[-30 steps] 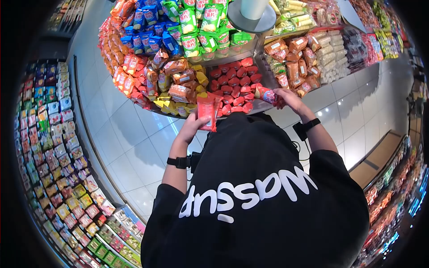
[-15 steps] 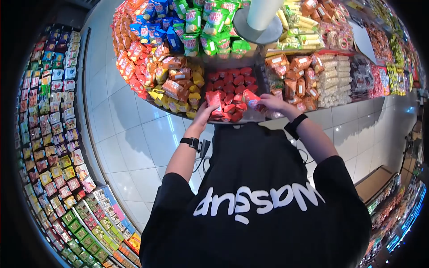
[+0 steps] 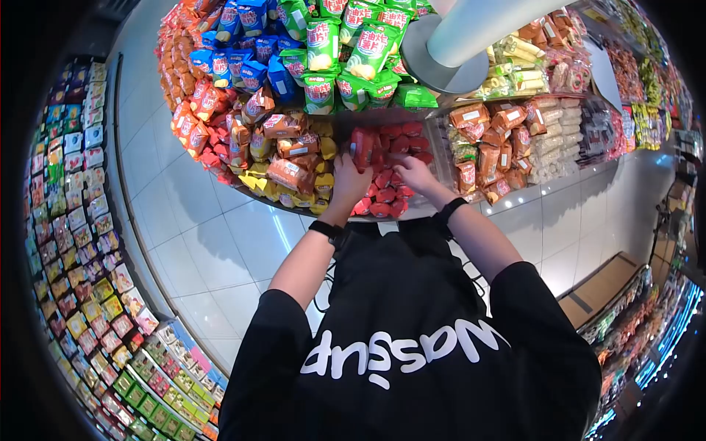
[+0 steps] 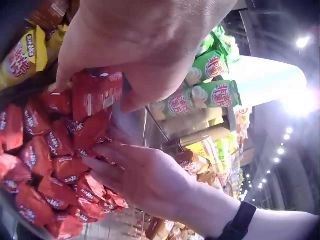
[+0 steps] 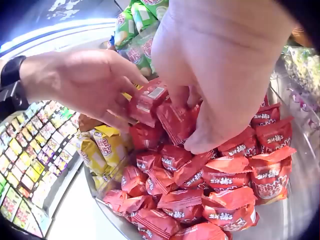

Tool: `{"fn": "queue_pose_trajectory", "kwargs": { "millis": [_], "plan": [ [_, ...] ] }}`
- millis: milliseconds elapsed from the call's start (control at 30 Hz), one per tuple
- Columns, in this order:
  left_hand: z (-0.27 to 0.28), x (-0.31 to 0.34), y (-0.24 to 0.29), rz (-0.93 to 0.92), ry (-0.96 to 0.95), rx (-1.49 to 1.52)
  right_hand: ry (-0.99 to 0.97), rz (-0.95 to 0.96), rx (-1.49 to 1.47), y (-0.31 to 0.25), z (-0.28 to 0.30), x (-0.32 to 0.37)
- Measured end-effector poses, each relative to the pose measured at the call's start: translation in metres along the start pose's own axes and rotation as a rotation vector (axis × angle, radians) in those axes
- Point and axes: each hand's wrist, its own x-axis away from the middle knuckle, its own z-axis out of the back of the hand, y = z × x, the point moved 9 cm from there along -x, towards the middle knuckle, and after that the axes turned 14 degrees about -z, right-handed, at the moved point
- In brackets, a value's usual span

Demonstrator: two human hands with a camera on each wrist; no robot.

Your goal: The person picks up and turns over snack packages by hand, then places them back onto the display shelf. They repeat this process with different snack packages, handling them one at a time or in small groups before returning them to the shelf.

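You are in a snack shop: a tiered round display [image 3: 439, 147] around a pillar [image 3: 478, 26] is heaped with packeted sweets [image 3: 390, 187] and crisps [image 3: 323, 44], and stocked shelves [image 3: 73, 184] line the glossy tiled floor [image 3: 198, 235].

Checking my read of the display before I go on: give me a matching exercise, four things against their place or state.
1 left hand
2 right hand
3 green bags
4 yellow packs

A stacked above the red pile
B grips one red pack
C beside the red pile
D fingers touch the red pile

Pairs: 1-B, 2-D, 3-A, 4-C
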Motion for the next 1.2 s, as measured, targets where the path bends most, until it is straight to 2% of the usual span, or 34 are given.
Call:
{"fn": "queue_pose_trajectory", "kwargs": {
  "millis": [33,100,200,300,333,433,633,800,1000,1200],
  "plan": [
    [0.004,0.005,0.003,-0.053,-0.023,0.027,0.224,0.109,0.006,0.007,0.019,0.007],
    [0.015,0.016,0.01,-0.153,-0.058,0.081,0.352,0.134,0.258,-0.007,0.051,0.04],
    [0.028,0.048,0.022,-0.05,-0.389,0.378,0.409,0.185,0.506,-0.001,0.057,0.052],
    [0.045,0.073,0.016,-0.074,-0.486,0.406,0.372,0.185,0.778,0.023,0.036,0.036],
    [0.054,0.081,0.014,-0.019,-0.525,0.372,0.377,0.147,0.86,0.021,0.031,0.038],
    [0.086,0.097,0.015,-0.004,-0.507,0.415,0.453,0.134,0.886,0.003,0.023,0.046],
    [0.128,0.123,0.01,0.045,-0.475,0.445,0.542,0.041,0.963,0.016,0.008,0.02],
    [0.141,0.137,-0.009,0.08,-0.444,0.417,0.391,-0.095,0.836,0.021,0.007,0.014],
    [0.142,0.144,-0.011,0.093,-0.421,0.421,0.383,-0.024,0.657,0.031,0.01,0.012],
    [0.134,0.14,0.007,0.084,-0.392,0.394,0.366,0.039,0.663,0.033,0.014,0.029]
  ]
}}
